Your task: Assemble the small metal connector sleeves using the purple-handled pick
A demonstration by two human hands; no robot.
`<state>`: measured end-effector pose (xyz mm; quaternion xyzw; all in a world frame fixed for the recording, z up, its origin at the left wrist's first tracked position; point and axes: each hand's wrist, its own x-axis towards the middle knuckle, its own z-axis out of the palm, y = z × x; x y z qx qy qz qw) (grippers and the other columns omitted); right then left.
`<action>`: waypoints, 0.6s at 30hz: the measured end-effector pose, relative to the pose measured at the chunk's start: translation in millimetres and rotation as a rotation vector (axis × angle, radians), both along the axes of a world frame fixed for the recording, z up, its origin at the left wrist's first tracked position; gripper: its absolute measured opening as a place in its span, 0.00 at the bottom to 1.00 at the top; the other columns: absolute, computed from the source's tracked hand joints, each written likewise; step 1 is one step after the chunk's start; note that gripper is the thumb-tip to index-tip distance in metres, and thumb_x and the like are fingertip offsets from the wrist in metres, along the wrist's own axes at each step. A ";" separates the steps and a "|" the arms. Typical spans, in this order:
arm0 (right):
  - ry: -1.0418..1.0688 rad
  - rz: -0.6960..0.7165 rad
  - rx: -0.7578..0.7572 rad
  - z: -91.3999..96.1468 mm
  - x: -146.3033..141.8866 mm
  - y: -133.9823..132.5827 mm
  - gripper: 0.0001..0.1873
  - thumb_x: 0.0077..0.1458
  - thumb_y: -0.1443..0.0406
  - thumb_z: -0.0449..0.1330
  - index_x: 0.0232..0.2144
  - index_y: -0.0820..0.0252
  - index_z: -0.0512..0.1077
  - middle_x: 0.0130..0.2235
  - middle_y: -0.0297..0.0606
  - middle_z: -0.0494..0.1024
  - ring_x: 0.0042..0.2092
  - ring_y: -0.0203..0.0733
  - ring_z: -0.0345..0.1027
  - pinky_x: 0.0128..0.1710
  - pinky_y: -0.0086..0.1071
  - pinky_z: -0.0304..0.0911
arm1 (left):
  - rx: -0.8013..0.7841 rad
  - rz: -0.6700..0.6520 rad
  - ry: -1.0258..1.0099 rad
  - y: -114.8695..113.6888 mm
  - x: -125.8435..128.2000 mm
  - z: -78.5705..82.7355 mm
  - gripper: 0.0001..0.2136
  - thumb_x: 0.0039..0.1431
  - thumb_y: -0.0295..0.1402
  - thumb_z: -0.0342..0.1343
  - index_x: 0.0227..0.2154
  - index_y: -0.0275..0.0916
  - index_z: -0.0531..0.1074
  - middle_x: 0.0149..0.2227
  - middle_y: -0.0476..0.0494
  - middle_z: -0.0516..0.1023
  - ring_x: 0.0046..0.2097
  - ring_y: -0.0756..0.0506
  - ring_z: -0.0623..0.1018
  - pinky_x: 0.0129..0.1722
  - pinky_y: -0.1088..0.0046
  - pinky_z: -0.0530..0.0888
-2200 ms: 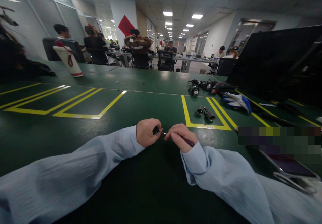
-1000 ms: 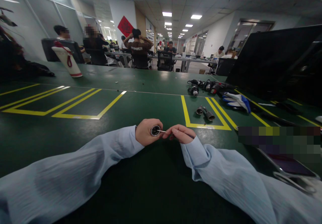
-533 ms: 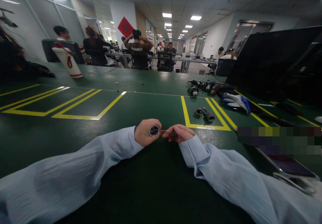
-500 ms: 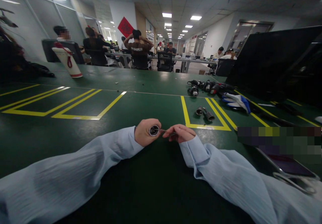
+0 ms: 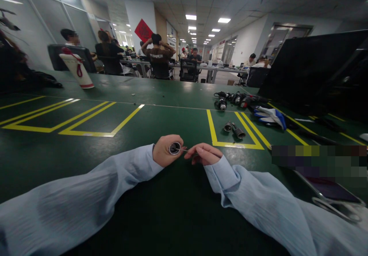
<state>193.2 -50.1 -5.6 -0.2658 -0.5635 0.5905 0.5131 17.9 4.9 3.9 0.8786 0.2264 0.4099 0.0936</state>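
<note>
My left hand [image 5: 164, 150] is wrapped round a cup-shaped metal part [image 5: 174, 148], its round open mouth and bright rim turned toward me. Inside the mouth it looks dark, and I cannot make out details there. Between the fingertips of my right hand [image 5: 204, 154] is a thin metal rod-like tool [image 5: 184, 150], too slim to name more exactly. The far end of this tool reaches into the mouth of the cup-shaped part. Both hands are above the green table [image 5: 161, 217], close together.
Two grey cup-shaped metal parts [image 5: 238, 131] lie inside a yellow taped outline [image 5: 212, 129]. Behind are black corded devices [image 5: 222, 104] and a blue-white glove [image 5: 270, 116]. A monitor [image 5: 313, 68] stands right; a white tumbler [image 5: 77, 71] stands far left. Several people sit beyond.
Both hands have shifted very slightly left and up. The thin tool's angle in the mouth of the cup-shaped part differs a little. Both hands keep their holds.
</note>
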 end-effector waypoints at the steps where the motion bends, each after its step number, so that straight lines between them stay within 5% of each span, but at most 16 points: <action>1: 0.006 0.013 -0.004 0.4 0.0 -0.1 0.12 0.54 0.59 0.55 0.29 0.61 0.72 0.33 0.40 0.76 0.36 0.38 0.68 0.32 0.31 0.60 | 0.002 -0.004 -0.005 0.7 0.1 -0.9 0.09 0.50 0.33 0.51 0.18 0.37 0.61 0.16 0.52 0.63 0.20 0.53 0.64 0.19 0.79 0.62; 18: -0.157 -0.140 0.175 7.8 -4.1 -9.7 0.13 0.55 0.58 0.53 0.28 0.60 0.73 0.30 0.39 0.76 0.32 0.37 0.66 0.31 0.31 0.61 | -0.015 0.089 0.045 -4.0 1.6 2.2 0.09 0.53 0.30 0.50 0.19 0.37 0.61 0.18 0.52 0.63 0.20 0.54 0.64 0.20 0.80 0.61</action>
